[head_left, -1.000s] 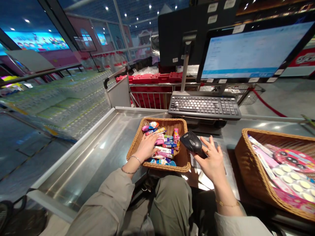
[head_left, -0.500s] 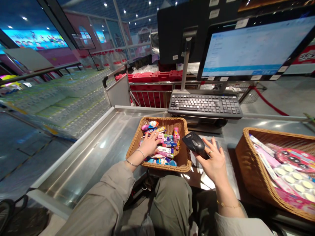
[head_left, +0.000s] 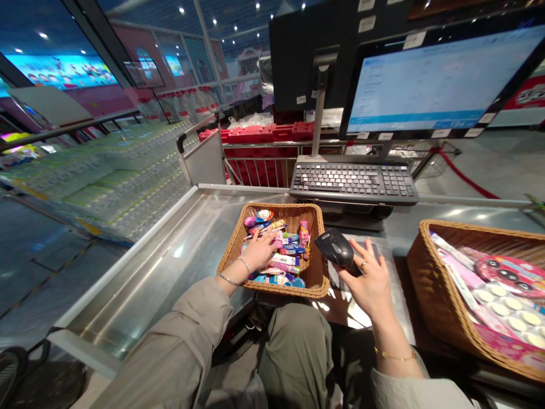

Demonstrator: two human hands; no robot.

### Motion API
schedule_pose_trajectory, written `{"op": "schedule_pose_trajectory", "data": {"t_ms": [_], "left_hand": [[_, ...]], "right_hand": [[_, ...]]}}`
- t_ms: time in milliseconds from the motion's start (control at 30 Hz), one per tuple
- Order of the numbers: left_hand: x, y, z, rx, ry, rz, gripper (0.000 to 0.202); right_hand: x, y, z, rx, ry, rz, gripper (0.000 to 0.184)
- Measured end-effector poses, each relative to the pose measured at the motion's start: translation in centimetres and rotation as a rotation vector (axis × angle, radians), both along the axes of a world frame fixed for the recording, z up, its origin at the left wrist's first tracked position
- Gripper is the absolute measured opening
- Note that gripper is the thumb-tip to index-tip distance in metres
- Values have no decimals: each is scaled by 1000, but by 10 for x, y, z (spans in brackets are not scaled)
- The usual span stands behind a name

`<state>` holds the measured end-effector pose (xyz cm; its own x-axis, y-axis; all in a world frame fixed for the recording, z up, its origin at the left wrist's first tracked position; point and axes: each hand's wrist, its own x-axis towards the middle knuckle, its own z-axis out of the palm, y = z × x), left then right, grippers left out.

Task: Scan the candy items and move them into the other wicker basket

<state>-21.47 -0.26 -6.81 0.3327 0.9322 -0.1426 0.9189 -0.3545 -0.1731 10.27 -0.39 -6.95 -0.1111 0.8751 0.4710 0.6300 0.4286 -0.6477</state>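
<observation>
At the counter's (head_left: 179, 267) near edge, the left hand (head_left: 258, 254) spreads over sweets (head_left: 286, 250) in a wicker basket (head_left: 313, 287) while the right hand (head_left: 369, 281) clasps the barcode scanner (head_left: 338, 247), aimed basketward for scanning.

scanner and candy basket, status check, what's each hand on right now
Right hand gripping black scanner. Left hand down among candy packs in small wicker basket. Nothing between them.

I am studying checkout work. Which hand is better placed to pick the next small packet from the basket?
Probably the left hand: it lies on the packets inside the basket, while the right hand holds the scanner.
</observation>
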Motion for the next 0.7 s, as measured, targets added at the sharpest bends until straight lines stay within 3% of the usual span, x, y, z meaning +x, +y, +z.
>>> {"op": "schedule_pose_trajectory", "data": {"t_ms": [700], "left_hand": [[5, -1, -5, -23, -29, -12, 35]], "right_hand": [[3, -3, 0, 7, 6, -8, 31]]}}
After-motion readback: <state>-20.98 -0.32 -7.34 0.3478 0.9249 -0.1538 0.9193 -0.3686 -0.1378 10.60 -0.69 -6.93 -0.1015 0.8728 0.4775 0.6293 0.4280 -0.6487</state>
